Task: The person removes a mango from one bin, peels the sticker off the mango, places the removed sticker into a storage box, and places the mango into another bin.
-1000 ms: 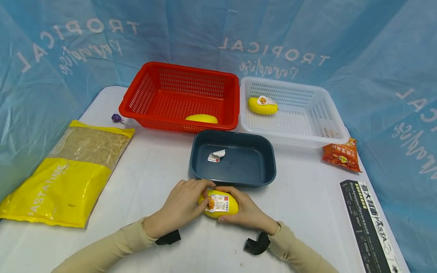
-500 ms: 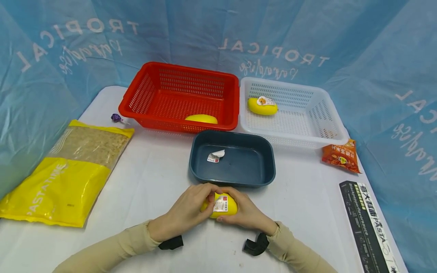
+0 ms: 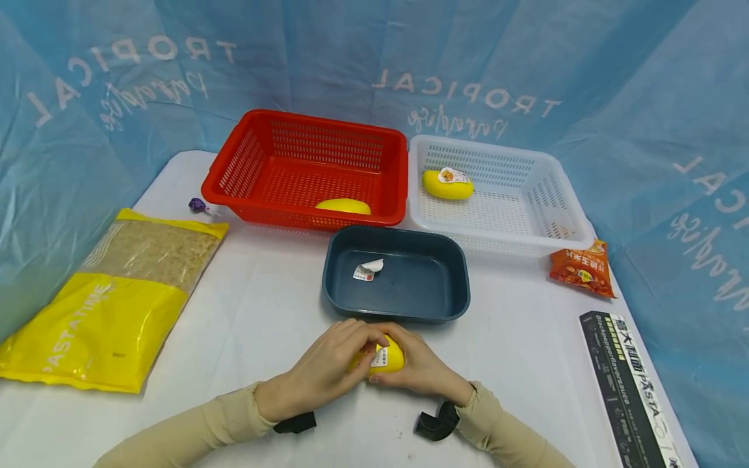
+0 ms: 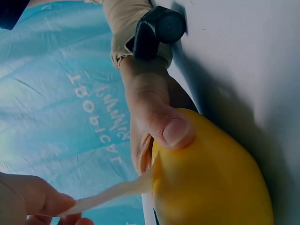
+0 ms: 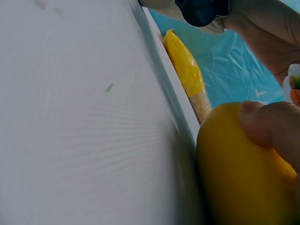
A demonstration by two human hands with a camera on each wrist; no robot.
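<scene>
My right hand [image 3: 424,365] holds a smooth yellow oval fruit, mango-like [image 3: 396,354], low over the white cloth. In the left wrist view its thumb [image 4: 173,131] presses on the fruit's skin [image 4: 215,178]. My left hand [image 3: 330,363] pinches the loose end of a white sticker [image 4: 115,191]. The sticker stretches from those fingertips to the fruit, partly lifted off and partly stuck on. From the head view, left fingers cover most of it. The right wrist view shows the fruit [image 5: 234,164] under the right thumb and a bit of the sticker's printed face [image 5: 294,84].
A dark blue tray [image 3: 409,286] holding a peeled sticker [image 3: 367,270] stands just beyond my hands. Behind it are a red basket [image 3: 263,208] and a white basket [image 3: 497,237], each with a yellow fruit. A pasta bag [image 3: 111,312] lies left; a snack packet [image 3: 582,268] and a black box [image 3: 626,383] lie right.
My left hand has shifted right across the fruit, drawing the sticker's left end up and over. Less of the label shows now. My right hand keeps its grip in nearly the same spot.
</scene>
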